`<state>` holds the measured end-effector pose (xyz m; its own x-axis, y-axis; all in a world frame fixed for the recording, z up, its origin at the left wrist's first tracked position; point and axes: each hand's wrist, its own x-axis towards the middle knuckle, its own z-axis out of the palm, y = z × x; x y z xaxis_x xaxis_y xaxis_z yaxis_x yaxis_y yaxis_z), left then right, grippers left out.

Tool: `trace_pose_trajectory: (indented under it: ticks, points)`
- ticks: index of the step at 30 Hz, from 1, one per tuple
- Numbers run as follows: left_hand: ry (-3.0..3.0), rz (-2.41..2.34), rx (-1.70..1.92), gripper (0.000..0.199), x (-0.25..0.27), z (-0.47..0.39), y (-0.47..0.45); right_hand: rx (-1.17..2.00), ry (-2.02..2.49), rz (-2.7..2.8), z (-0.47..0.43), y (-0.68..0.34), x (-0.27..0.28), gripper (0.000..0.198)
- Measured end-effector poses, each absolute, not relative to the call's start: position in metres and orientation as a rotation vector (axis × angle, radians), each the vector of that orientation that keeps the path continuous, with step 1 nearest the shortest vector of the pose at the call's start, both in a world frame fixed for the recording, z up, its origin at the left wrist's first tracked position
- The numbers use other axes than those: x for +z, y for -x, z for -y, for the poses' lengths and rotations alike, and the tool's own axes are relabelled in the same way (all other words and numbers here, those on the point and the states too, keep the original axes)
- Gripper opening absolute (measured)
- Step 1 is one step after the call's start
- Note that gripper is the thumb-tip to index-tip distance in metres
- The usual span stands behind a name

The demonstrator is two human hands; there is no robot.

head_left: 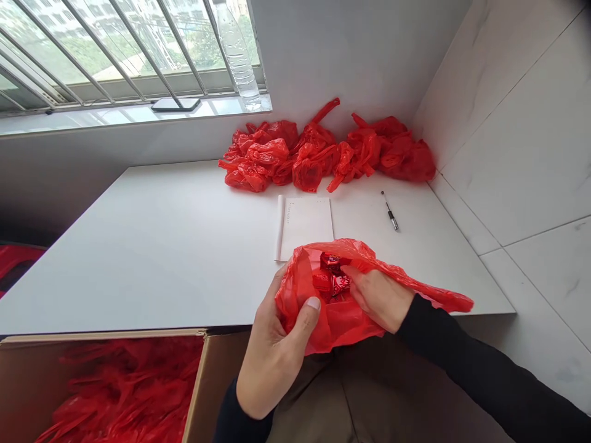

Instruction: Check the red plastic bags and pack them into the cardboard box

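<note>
A thin red plastic bag (pixel 344 326) is spread at its mouth just off the table's front edge. My left hand (pixel 281 344) grips the bag's left side, thumb on the near side and the other fingers behind the film. My right hand (pixel 376 295) reaches into the bag from the right. Its visible fingers are drawn together against shiny red wrapped pieces (pixel 330 284) that look like candies; its fingertips are partly hidden, and I cannot make out what they hold.
On the white table (pixel 184 234) lie a notepad (pixel 307 224) and a pen (pixel 390 212). Several filled red bags (pixel 314 154) line the wall. A cardboard box (pixel 201 375) of red bags stands lower left. The windowsill bears a phone (pixel 175 105) and a clear bottle (pixel 240 61).
</note>
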<state>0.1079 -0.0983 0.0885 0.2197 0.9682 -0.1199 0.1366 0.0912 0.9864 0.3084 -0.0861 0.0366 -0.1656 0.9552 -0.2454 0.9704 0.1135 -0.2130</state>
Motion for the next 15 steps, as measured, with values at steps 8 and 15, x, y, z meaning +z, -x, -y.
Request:
trace_pose_trajectory:
  ticks: [8,15]
  points:
    - [-1.102,-1.299,1.077,0.08,0.114,0.117,-0.102,-0.252,-2.258,-2.846,0.128,-0.33,0.092,0.043]
    - [-1.51,-1.582,1.075,0.037,0.118,0.119,-0.077,0.088,-2.255,-2.695,0.154,-0.399,0.093,0.035]
